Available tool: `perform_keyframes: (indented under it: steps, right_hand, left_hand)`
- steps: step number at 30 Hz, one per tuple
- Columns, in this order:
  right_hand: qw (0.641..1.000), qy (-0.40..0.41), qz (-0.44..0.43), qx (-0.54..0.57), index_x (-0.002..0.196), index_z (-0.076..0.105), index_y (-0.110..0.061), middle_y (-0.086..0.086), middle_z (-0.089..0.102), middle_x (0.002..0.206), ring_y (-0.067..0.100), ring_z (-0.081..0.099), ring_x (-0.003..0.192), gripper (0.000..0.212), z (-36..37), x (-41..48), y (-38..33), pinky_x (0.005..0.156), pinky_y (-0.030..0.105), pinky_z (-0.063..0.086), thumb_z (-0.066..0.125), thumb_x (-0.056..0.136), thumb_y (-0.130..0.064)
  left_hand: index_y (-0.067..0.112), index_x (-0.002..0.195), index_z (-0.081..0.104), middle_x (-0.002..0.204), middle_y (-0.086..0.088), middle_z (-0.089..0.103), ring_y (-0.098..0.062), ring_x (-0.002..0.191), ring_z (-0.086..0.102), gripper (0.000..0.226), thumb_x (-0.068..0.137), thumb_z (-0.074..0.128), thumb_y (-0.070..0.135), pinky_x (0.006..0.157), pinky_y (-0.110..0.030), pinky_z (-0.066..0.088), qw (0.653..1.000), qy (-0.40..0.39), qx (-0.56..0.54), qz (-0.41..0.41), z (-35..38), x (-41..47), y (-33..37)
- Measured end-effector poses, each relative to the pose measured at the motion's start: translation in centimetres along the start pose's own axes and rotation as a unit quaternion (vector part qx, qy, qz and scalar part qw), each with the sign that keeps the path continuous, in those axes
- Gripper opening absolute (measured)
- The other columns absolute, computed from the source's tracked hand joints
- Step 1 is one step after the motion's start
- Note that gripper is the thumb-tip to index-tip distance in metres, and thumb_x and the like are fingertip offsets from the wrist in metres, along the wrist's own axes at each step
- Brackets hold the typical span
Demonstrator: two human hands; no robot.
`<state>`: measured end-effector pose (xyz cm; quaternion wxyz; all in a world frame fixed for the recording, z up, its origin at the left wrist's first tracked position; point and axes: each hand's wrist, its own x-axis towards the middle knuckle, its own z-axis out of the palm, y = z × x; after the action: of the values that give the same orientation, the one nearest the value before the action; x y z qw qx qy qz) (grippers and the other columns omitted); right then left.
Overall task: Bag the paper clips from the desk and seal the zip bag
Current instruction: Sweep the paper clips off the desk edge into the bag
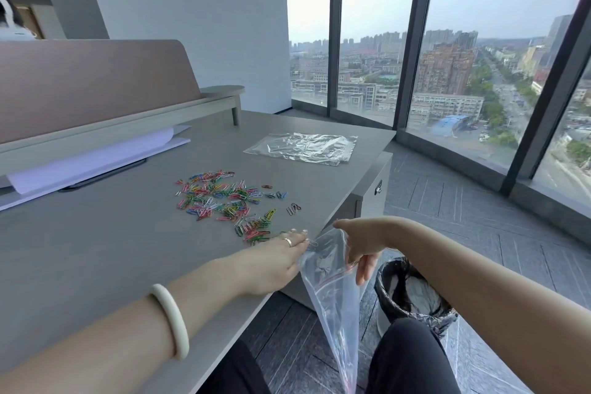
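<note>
My left hand [275,257] lies flat on the grey table [105,243] at its near right edge, fingers spread and pressing down beside the closest paper clips [228,200]; it grips nothing that I can see, though one clip sits right at my fingertips by the bag's rim. My right hand [361,246] hangs just past that edge, off the table, pinching the mouth of a clear zip bag [332,297] and holding it open below the table's lip. The bag droops down between my knees toward the floor. I think it is empty, but the plastic is too glary to be sure.

The coloured clips are scattered loosely across the middle of the table, the nearest ones touching the edge zone by my left hand, a few strays lying apart to the right. Between the pile and the edge the surface is bare, so the path to the bag's mouth is open. Farther off, near the right corner, a second clear bag [303,148] lies flat, well apart from the clips.

At the back a low partition with a shelf [220,96] stands over white sheets of paper [96,160]. Under my right forearm a bin with a black liner [412,294] stands on the floor just beside the hanging bag. Tall windows [447,41] wrap the right side of the room.
</note>
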<state>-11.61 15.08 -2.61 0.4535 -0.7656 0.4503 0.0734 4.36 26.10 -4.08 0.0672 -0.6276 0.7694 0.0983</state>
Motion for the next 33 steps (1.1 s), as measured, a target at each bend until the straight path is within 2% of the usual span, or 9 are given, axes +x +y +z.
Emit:
perform_keyframes:
  steps: [3, 8, 12, 15, 18, 21, 24, 27, 33]
  right_hand:
    - [1.000, -0.006, 0.010, 0.018, 0.145, -0.003, -0.007, 0.035, 0.045, 0.133, 0.023, 0.069, 0.057, 0.071, 0.0, -0.3, -0.2, 0.043, 0.025, 0.055, 0.037, 0.091, 0.013]
    - [1.000, -0.027, 0.002, -0.013, 0.139, 0.015, -0.001, 0.027, 0.059, 0.115, 0.016, 0.066, 0.044, 0.056, 0.0, -0.4, -0.4, 0.041, 0.019, 0.052, 0.043, 0.091, 0.010]
    - [0.998, -0.034, 0.046, 0.015, 0.146, 0.013, -0.003, 0.011, 0.066, 0.116, 0.021, 0.072, 0.084, 0.056, -0.1, 0.2, -0.2, 0.040, 0.017, 0.050, 0.038, 0.096, 0.000]
    - [0.998, -0.023, 0.049, 0.027, 0.146, -0.006, 0.002, 0.020, 0.055, 0.132, 0.018, 0.070, 0.064, 0.065, -0.4, 0.7, 0.2, 0.080, 0.025, 0.056, 0.037, 0.098, -0.005]
    - [0.998, -0.025, 0.054, -0.006, 0.144, 0.018, 0.006, 0.011, 0.051, 0.138, 0.018, 0.068, 0.093, 0.052, -0.6, 0.8, 0.6, 0.107, 0.041, 0.040, 0.035, 0.099, -0.013]
    - [0.998, -0.028, 0.059, 0.019, 0.147, -0.013, -0.003, 0.032, 0.045, 0.136, 0.025, 0.067, 0.070, 0.067, -0.8, 1.4, 0.9, 0.067, 0.037, 0.059, 0.032, 0.097, 0.001]
    - [0.999, -0.019, 0.038, 0.017, 0.148, -0.015, -0.014, 0.042, 0.033, 0.138, 0.027, 0.070, 0.062, 0.078, -1.4, 1.9, 1.1, 0.048, 0.030, 0.057, 0.034, 0.093, 0.010]
    - [1.000, -0.009, 0.008, 0.011, 0.149, -0.011, -0.019, 0.043, 0.023, 0.142, 0.019, 0.064, 0.042, 0.087, -1.8, 1.2, 0.5, 0.040, 0.026, 0.054, 0.036, 0.087, 0.020]
    - [1.000, 0.008, -0.001, 0.006, 0.149, -0.010, -0.015, 0.042, 0.027, 0.141, 0.018, 0.064, 0.043, 0.084, -2.0, 1.2, 0.2, 0.043, 0.027, 0.056, 0.037, 0.088, 0.018]
  left_hand:
    - [0.012, 0.149, 0.010, 0.160, -0.006, -0.003, -0.014, 0.148, -0.005, 0.052, 0.101, 0.023, 0.025, 0.118, -0.024, -0.001, 1.000, -0.006, -0.013, 0.015, 0.0, 1.0, 1.1]
    - [0.018, 0.145, 0.030, 0.158, 0.005, 0.015, -0.008, 0.146, 0.014, 0.047, 0.099, 0.031, 0.015, 0.116, -0.019, 0.011, 0.988, 0.000, -0.138, 0.074, -0.7, 1.8, 1.3]
    - [0.018, 0.141, 0.040, 0.151, 0.007, 0.035, -0.005, 0.140, 0.029, 0.048, 0.095, 0.035, 0.005, 0.104, -0.008, 0.015, 0.968, 0.106, -0.226, 0.011, -2.5, 1.8, -1.2]
    - [0.013, 0.141, 0.040, 0.151, -0.001, 0.037, -0.013, 0.139, 0.033, 0.047, 0.094, 0.035, 0.007, 0.107, -0.017, 0.024, 0.962, 0.142, -0.216, -0.085, -3.6, 3.1, -4.2]
    - [0.004, 0.139, 0.037, 0.152, -0.013, 0.031, -0.025, 0.140, 0.029, 0.043, 0.096, 0.033, 0.011, 0.112, -0.031, 0.025, 0.966, 0.108, -0.165, -0.166, -4.1, 5.5, -6.1]
    - [0.012, 0.148, 0.020, 0.160, -0.009, 0.008, -0.033, 0.147, 0.002, 0.051, 0.099, 0.027, 0.023, 0.120, -0.044, 0.011, 0.963, 0.070, -0.125, -0.228, -4.1, 7.7, -8.0]
    - [0.023, 0.149, 0.014, 0.160, -0.003, 0.002, -0.033, 0.147, -0.006, 0.051, 0.099, 0.023, 0.030, 0.119, -0.050, 0.002, 0.957, 0.048, -0.126, -0.257, -3.7, 9.3, -9.7]
    - [0.023, 0.148, 0.021, 0.160, -0.003, 0.008, -0.027, 0.148, 0.003, 0.049, 0.099, 0.023, 0.028, 0.121, -0.045, 0.004, 0.962, 0.056, -0.141, -0.226, -3.6, 10.0, -10.1]
    - [0.020, 0.139, 0.043, 0.153, 0.004, 0.033, -0.012, 0.142, 0.027, 0.042, 0.098, 0.032, 0.020, 0.116, -0.026, 0.017, 0.978, 0.079, -0.173, -0.090, -3.4, 9.5, -8.9]
